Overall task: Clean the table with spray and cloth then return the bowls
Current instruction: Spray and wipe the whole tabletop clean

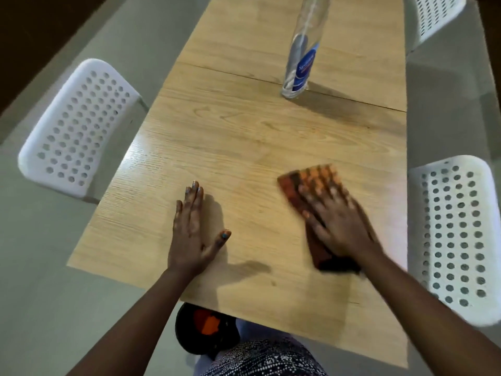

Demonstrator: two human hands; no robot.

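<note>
Wooden table (244,137): wiping step in hand.
Right hand (336,221): fingers spread flat, pressing orange cloth (311,183) near the right edge.
Left hand (189,226): flat, released, bracing near the front edge.
Spray bottle (301,58): upright, mid-table.
Bowls: not visible.
Next: probably sweep cloth leftward.

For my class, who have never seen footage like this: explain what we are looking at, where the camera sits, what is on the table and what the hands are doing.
There is no machine here, just a person's two bare hands, filmed by one camera worn on the head, looking down. The wooden table carries a clear spray bottle standing upright at the far side. The right hand presses flat on an orange-brown cloth, blurred as if wiping. The left hand rests flat on the bare wood, holding nothing. White perforated chairs stand on both sides. No bowls are clearly visible.
</note>
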